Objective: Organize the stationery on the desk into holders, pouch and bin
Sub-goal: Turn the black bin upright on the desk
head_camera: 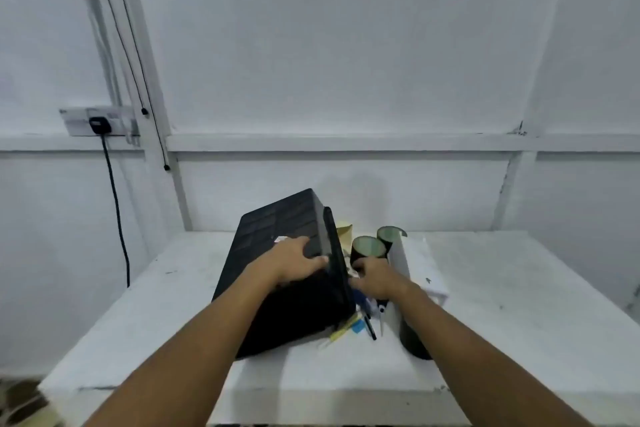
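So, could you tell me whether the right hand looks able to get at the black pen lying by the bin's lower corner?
Probably yes. The right hand rests just beyond the black pen, which lies exposed on the desk beside the tipped black bin. Nothing covers it; only the scissors lie close alongside.

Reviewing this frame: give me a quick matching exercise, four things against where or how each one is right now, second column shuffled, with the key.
Things:
1. black bin
2. left hand
3. two dark cylindrical holders
4. black plug

States:
A. in the wall socket, far left
B. tipped on its side on the white desk
C. gripping the bin's rim
D. upright behind the right hand

Pairs: 1-B, 2-C, 3-D, 4-A
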`<control>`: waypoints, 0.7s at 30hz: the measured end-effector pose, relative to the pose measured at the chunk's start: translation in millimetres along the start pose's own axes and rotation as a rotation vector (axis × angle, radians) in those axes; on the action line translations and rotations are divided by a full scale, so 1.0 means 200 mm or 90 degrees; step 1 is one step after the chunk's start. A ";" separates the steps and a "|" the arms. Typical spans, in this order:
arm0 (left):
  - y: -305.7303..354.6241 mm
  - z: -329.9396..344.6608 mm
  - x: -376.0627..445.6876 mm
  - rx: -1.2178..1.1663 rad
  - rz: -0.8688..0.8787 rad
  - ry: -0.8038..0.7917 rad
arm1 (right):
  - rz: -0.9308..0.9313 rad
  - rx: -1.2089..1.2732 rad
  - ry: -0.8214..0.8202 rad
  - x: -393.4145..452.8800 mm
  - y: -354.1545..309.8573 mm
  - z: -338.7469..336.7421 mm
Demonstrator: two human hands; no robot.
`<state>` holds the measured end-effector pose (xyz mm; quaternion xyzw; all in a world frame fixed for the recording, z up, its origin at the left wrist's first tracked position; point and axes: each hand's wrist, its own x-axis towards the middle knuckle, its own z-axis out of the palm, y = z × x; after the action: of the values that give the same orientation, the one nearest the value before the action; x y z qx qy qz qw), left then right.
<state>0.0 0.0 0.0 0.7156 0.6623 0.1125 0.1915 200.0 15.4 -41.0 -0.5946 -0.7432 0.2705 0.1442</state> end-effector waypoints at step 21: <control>-0.24 -0.38 -0.15 -0.169 -0.083 0.111 | -0.027 0.569 -0.038 0.08 -0.48 -0.02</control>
<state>-76.7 -18.3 50.5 0.6268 0.7010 0.2477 0.2331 121.2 18.1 14.8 -0.4505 -0.5691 0.5792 0.3711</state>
